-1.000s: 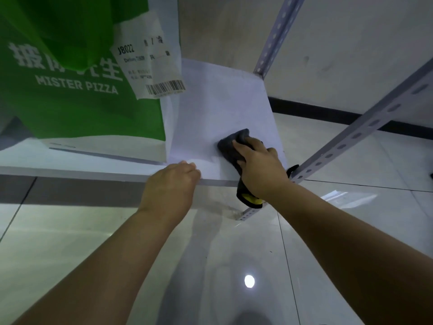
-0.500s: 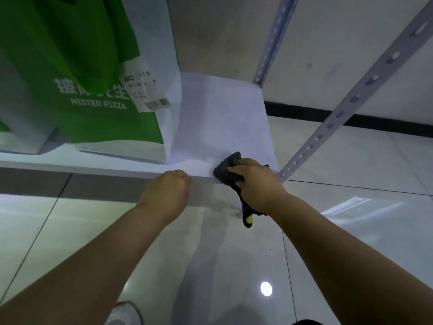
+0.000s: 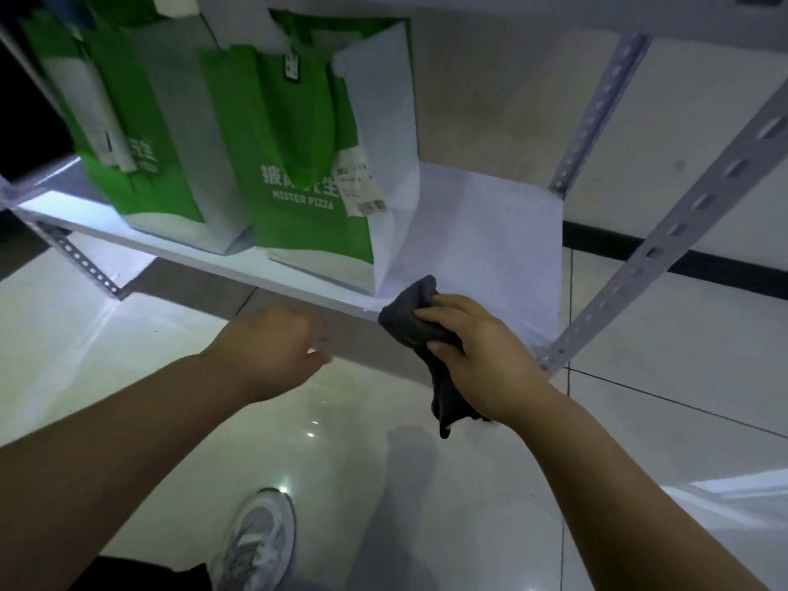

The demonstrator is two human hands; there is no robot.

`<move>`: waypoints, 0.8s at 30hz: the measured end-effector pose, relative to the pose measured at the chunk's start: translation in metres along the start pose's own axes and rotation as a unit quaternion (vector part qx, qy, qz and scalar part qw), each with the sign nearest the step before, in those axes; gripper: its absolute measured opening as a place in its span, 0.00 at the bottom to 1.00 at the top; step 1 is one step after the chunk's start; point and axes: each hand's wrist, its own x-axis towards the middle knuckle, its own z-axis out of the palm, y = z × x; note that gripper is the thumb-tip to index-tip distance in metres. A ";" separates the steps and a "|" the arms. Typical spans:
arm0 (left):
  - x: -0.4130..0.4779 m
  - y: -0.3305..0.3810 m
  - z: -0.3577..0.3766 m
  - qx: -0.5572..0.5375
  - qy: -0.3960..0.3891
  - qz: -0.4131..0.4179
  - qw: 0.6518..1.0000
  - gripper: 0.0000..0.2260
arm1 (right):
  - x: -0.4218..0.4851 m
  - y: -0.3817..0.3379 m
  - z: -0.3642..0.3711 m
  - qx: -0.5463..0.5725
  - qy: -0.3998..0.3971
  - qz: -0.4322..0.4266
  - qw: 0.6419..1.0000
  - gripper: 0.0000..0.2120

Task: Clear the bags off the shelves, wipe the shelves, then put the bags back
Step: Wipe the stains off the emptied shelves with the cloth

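Wiping: R hand (image 3: 482, 347) grips cloth (image 3: 409, 322), fingers curled round it; cloth is dark, bunched on front lip of shelf (image 3: 490, 232), its tail hangs below the edge
L hand (image 3: 273, 351): just in front of shelf edge & a bit below it, nothing seen in it; blurred, so can't tell if fingers are straight or curled
Bags: near bag (image 3: 307, 198), green w/ white sides, "MISTER PIZZA" on front, receipt tag (image 3: 358, 185) on it, stands upright on shelf; 2nd bag (image 3: 140, 164), same kind, just beside it on the left
Bare patch: right end of shelf, from near bag's white side to corner post (image 3: 682, 232)
Key relation: near bag lies up & left of cloth, just beside it, prob not touching; shelf's long axis runs left-right across view, so a leftward wipe meets the bag's side at once
Nearer hand: R hand w/ cloth is closest to the bag's side; L hand sits below the bag's front face
Judgement: right end looks like the part being wiped; bags on this shelf not yet cleared; next move prob needs L hand to lift or shift near bag so cloth can go on left
Risk: cloth pushed into the bag's base could tip it, looks tall & light
Other: shoe (image 3: 256, 539) on glossy floor tiles (image 3: 426, 484) below
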 end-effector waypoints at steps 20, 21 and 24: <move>-0.070 -0.231 0.039 0.038 0.048 -0.039 0.997 0.16 | 0.087 -0.153 0.148 -0.040 0.021 -0.047 0.998 0.19; -0.072 -0.251 0.039 0.038 0.048 -0.037 0.997 0.16 | 0.096 -0.167 0.159 -0.043 0.019 -0.043 0.998 0.19; -0.076 -0.317 0.033 0.036 0.059 -0.037 0.997 0.16 | 0.129 -0.213 0.191 -0.062 0.016 -0.036 0.997 0.18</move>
